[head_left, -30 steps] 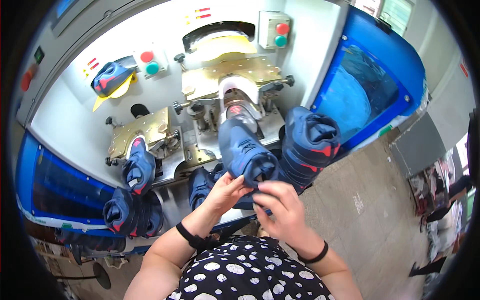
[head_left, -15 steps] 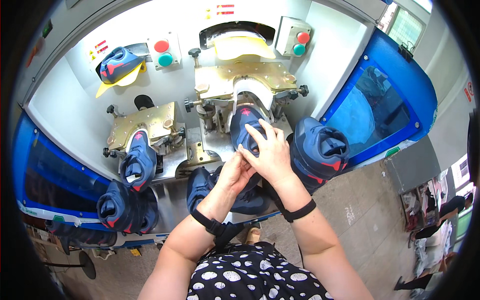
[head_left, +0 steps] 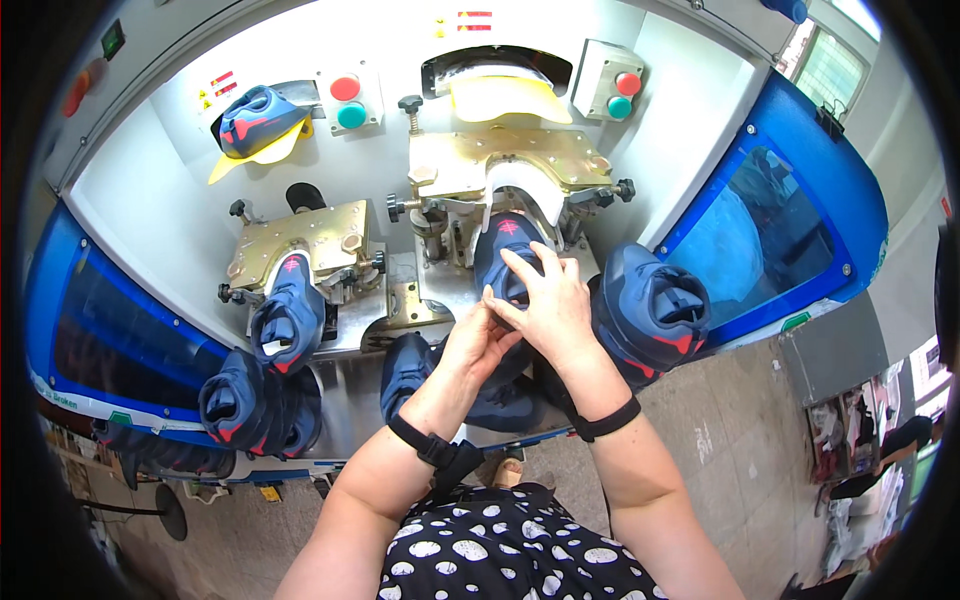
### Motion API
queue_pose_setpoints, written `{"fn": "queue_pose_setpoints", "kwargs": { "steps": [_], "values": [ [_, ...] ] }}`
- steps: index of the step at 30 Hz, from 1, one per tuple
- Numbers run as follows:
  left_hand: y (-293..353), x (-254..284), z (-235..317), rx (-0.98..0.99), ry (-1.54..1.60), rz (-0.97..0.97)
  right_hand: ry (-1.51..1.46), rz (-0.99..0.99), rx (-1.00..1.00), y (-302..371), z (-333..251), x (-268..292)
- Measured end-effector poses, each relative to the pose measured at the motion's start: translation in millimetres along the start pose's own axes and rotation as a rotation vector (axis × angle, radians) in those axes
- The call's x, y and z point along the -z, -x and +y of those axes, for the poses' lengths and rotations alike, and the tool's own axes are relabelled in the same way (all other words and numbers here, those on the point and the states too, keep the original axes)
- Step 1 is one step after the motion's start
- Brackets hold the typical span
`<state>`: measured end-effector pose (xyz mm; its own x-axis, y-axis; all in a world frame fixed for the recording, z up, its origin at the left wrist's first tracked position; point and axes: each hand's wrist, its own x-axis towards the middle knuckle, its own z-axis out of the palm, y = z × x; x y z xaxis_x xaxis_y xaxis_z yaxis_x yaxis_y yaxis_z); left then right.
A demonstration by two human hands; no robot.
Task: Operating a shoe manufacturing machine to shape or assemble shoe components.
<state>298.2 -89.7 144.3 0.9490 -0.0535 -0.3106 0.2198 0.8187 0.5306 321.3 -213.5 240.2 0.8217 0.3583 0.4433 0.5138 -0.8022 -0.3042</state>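
Observation:
A dark blue shoe upper (head_left: 501, 243) with a red mark on its toe points away from me, its front end at the curved white clamp of the brass-coloured press (head_left: 455, 165). My right hand (head_left: 550, 305) lies over the shoe's opening, fingers bent and gripping it. Close against it, my left hand (head_left: 476, 348) has its thumb and fingertips pressed together at the near end of the same shoe; what exactly they pinch is partly hidden. Another blue shoe upper (head_left: 288, 318) sits with its toe in the smaller brass-coloured press (head_left: 305, 240) on the left.
Blue shoes (head_left: 652, 305) are stacked at the right; more shoes (head_left: 235, 402) stand front left. Some shoes (head_left: 405, 372) rest under my arms. A shoe (head_left: 258, 122) sits on a yellow holder at the back. Red and green buttons (head_left: 348, 100) and blue windowed side panels (head_left: 750, 230) flank the presses.
The whole scene has shifted slightly rightward in the picture as my view turned. Both hands keep nearly the same hold on the shoe upper.

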Motion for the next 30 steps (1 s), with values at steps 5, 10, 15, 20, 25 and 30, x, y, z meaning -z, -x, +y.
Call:
{"fn": "queue_pose_setpoints", "kwargs": {
  "steps": [5,10,15,20,25,30],
  "values": [
    [-3,3,2,0.018,0.004,-0.017,0.032,-0.017,-0.010,-2,-2,0],
    [1,-3,-2,-0.006,-0.011,0.029,-0.004,-0.031,0.010,-3,0,2],
    [0,-2,-6,-0.029,-0.005,0.016,0.007,-0.038,0.017,-3,0,3],
    [0,1,-7,-0.039,0.000,0.003,0.055,-0.068,0.039,-4,3,4],
    [5,-3,-4,-0.027,-0.043,0.028,-0.002,-0.112,0.060,-28,9,-7],
    [10,-8,3,-0.021,-0.097,0.110,0.030,-0.288,-0.046,-45,10,-14]
  ]
}}
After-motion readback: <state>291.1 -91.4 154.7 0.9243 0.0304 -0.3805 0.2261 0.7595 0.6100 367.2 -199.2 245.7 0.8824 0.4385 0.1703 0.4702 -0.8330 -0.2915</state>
